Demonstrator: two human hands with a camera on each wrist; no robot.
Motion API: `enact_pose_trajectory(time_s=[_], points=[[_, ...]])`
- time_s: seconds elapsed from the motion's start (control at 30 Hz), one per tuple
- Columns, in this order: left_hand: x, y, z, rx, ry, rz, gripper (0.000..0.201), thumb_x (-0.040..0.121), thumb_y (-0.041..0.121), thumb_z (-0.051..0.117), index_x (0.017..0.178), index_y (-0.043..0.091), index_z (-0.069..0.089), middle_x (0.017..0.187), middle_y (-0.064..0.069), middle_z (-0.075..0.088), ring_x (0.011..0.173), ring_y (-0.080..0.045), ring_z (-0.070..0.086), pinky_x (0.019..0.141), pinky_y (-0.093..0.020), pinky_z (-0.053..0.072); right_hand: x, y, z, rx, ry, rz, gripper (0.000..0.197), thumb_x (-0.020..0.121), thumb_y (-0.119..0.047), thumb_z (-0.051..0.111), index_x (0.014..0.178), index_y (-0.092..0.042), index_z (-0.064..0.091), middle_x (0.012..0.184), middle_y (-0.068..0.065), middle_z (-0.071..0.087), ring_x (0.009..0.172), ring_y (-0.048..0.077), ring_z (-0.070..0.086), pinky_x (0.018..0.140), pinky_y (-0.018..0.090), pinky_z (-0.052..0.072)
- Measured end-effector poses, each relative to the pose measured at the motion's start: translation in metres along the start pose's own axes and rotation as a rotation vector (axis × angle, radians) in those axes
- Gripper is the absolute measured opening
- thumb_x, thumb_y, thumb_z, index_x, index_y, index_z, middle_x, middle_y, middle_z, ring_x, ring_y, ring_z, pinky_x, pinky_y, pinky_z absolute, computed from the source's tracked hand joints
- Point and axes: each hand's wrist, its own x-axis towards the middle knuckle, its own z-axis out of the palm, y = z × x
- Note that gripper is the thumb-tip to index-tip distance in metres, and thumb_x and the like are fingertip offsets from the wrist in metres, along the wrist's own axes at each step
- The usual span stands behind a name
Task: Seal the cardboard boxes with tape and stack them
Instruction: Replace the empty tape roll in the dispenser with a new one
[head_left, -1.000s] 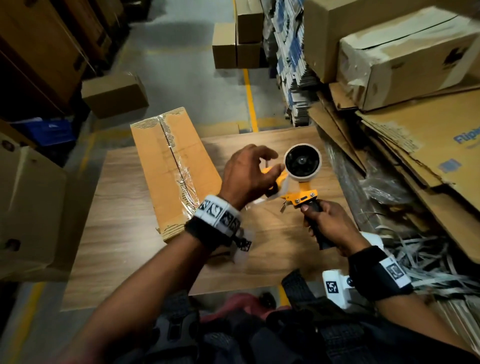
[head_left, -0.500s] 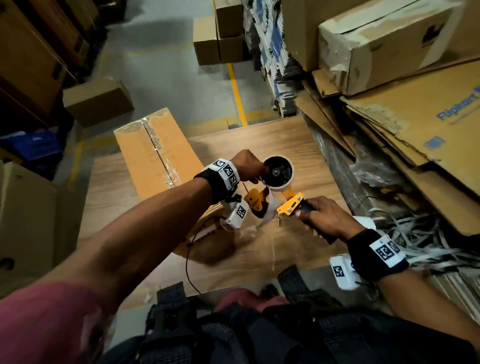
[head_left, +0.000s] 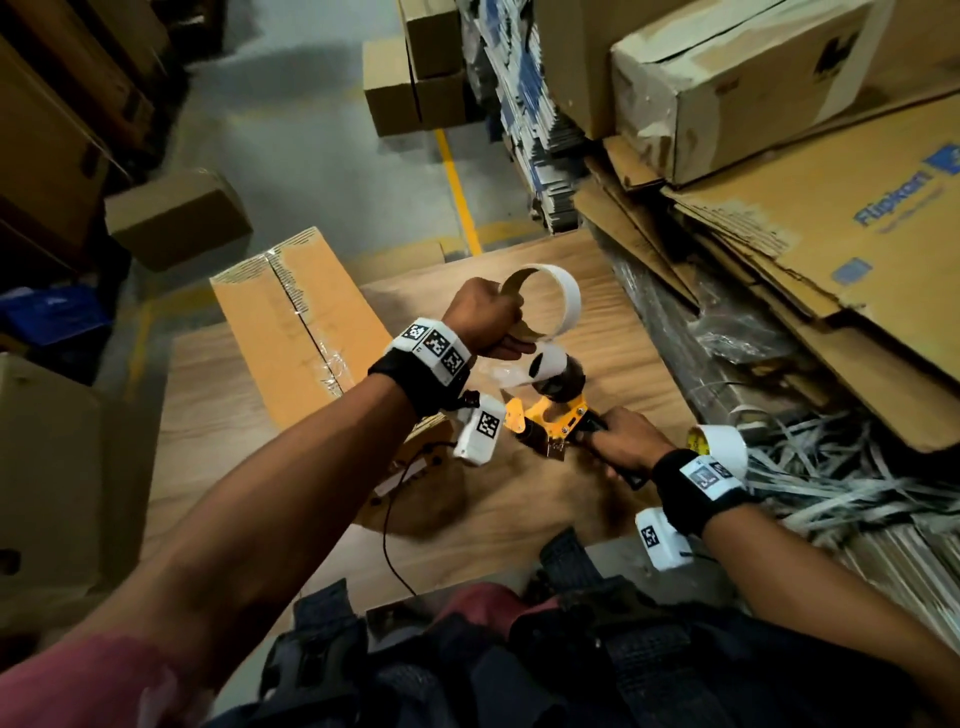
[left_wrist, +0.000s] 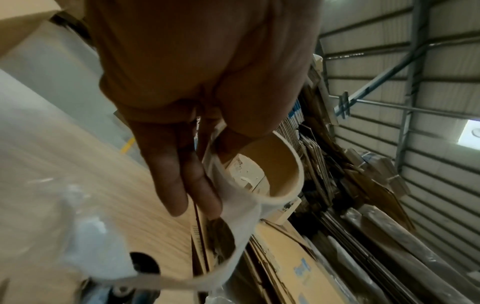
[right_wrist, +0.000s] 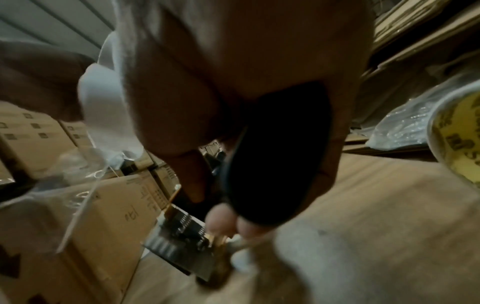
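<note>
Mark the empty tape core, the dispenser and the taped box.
tape core (head_left: 569, 299): head view, on its white outer wall, right of the left hand.
dispenser (head_left: 550, 413): head view, on the yellow frame, ahead of the right hand.
taped box (head_left: 260, 317): head view, on the top flap, left of the seam.

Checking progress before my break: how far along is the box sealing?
Done: one box on the table is taped along its seam. In hand: left hand holds an empty tape core; right hand holds the dispenser. Left: reloading, stacking.

Grey concrete floor (head_left: 311, 156), yellow floor line (head_left: 457, 192), corrugated metal wall (left_wrist: 441, 185)
</note>
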Motion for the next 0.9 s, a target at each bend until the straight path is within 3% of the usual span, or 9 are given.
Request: enact_pose_trajectory(time_s=[0.1, 0.23, 0.33, 0.43, 0.53, 0.6, 0.67, 0.8, 0.9], points=[[-0.004, -0.007, 0.000, -0.068, 0.017, 0.041, 0.016, 0.100, 0.004, 0.052, 0.111, 0.001, 0.064, 0.080, -0.026, 0.074, 0.069, -0.033, 0.077, 0.065, -0.041, 0.065, 0.016, 0.004, 0.008, -0.077, 0.009, -0.020, 0.044, 0.090, -0.053, 0.065, 0.089, -0.009, 0.070, 0.070, 0.009, 0.074, 0.066, 0.027, 0.074, 0.055, 0.030, 0.052], [-0.010, -0.011, 0.006, -0.024, 0.071, 0.202, 0.021, 0.082, 0.001, 0.059, 0.095, 0.009, 0.073, 0.091, -0.023, 0.075, 0.077, -0.035, 0.076, 0.071, -0.056, 0.065, 0.026, 0.012, 0.013, -0.320, 0.146, -0.116, 0.057, 0.082, -0.052, 0.076, 0.122, -0.014, 0.061, 0.122, 0.020, 0.066, 0.114, 0.037, 0.063, 0.086, 0.037, 0.051], [-0.014, -0.013, 0.016, 0.087, 0.040, 0.349, 0.041, 0.067, 0.012, 0.057, 0.102, 0.023, 0.076, 0.096, -0.009, 0.078, 0.096, -0.033, 0.075, 0.080, -0.058, 0.063, 0.013, 0.007, 0.008, 0.035, 0.362, -0.348, 0.065, 0.082, -0.024, 0.080, 0.141, -0.017, 0.054, 0.139, 0.015, 0.055, 0.128, 0.034, 0.054, 0.104, 0.031, 0.045], [-0.012, -0.009, 0.030, 0.114, 0.017, 0.408, 0.049, 0.067, 0.014, 0.056, 0.111, 0.028, 0.072, 0.106, -0.004, 0.076, 0.104, -0.027, 0.073, 0.085, -0.055, 0.062, -0.009, -0.013, -0.012, 0.816, 0.314, -0.372, 0.042, 0.085, -0.001, 0.062, 0.124, -0.016, 0.066, 0.128, 0.009, 0.066, 0.118, 0.027, 0.060, 0.093, 0.021, 0.053], [-0.012, -0.003, 0.041, 0.240, 0.108, 0.470, 0.065, 0.075, 0.004, 0.058, 0.136, 0.025, 0.059, 0.123, -0.007, 0.071, 0.106, -0.024, 0.063, 0.089, -0.036, 0.055, -0.030, -0.018, -0.030, 1.305, -0.146, -0.252, 0.065, 0.083, -0.044, 0.071, 0.132, -0.002, 0.063, 0.123, 0.024, 0.066, 0.106, 0.037, 0.066, 0.093, 0.054, 0.056], [-0.011, -0.004, 0.047, 0.407, 0.159, 0.585, 0.074, 0.076, -0.002, 0.060, 0.145, 0.022, 0.050, 0.128, -0.011, 0.064, 0.106, -0.033, 0.061, 0.081, -0.040, 0.052, -0.039, -0.011, -0.036, 1.326, -0.306, -0.183, 0.072, 0.096, -0.066, 0.044, 0.125, -0.005, 0.066, 0.117, 0.024, 0.070, 0.104, 0.040, 0.069, 0.100, 0.064, 0.048], [-0.009, -0.009, 0.055, 0.552, 0.139, 0.641, 0.080, 0.074, -0.003, 0.062, 0.148, 0.023, 0.046, 0.129, -0.011, 0.058, 0.106, -0.040, 0.061, 0.075, -0.043, 0.049, -0.041, -0.003, -0.041, 1.349, -0.287, -0.156, 0.073, 0.101, -0.068, 0.031, 0.128, -0.008, 0.065, 0.120, 0.020, 0.072, 0.105, 0.037, 0.071, 0.104, 0.068, 0.042], [-0.004, -0.022, 0.078, 0.742, -0.011, 0.656, 0.095, 0.072, -0.001, 0.070, 0.156, 0.026, 0.036, 0.147, -0.010, 0.043, 0.105, -0.043, 0.064, 0.071, -0.037, 0.046, -0.037, 0.002, -0.050, 1.286, -0.117, -0.191, 0.058, 0.097, -0.043, 0.058, 0.144, -0.011, 0.053, 0.133, 0.017, 0.068, 0.116, 0.035, 0.069, 0.101, 0.063, 0.051], [0.005, -0.034, 0.086, 0.668, -0.200, 0.663, 0.104, 0.072, 0.013, 0.066, 0.165, 0.024, 0.020, 0.157, -0.013, 0.031, 0.123, -0.041, 0.058, 0.092, -0.043, 0.055, -0.031, 0.007, -0.060, 1.326, -0.001, -0.163, 0.061, 0.091, -0.025, 0.065, 0.147, -0.008, 0.047, 0.135, 0.020, 0.066, 0.122, 0.038, 0.066, 0.091, 0.053, 0.057]])
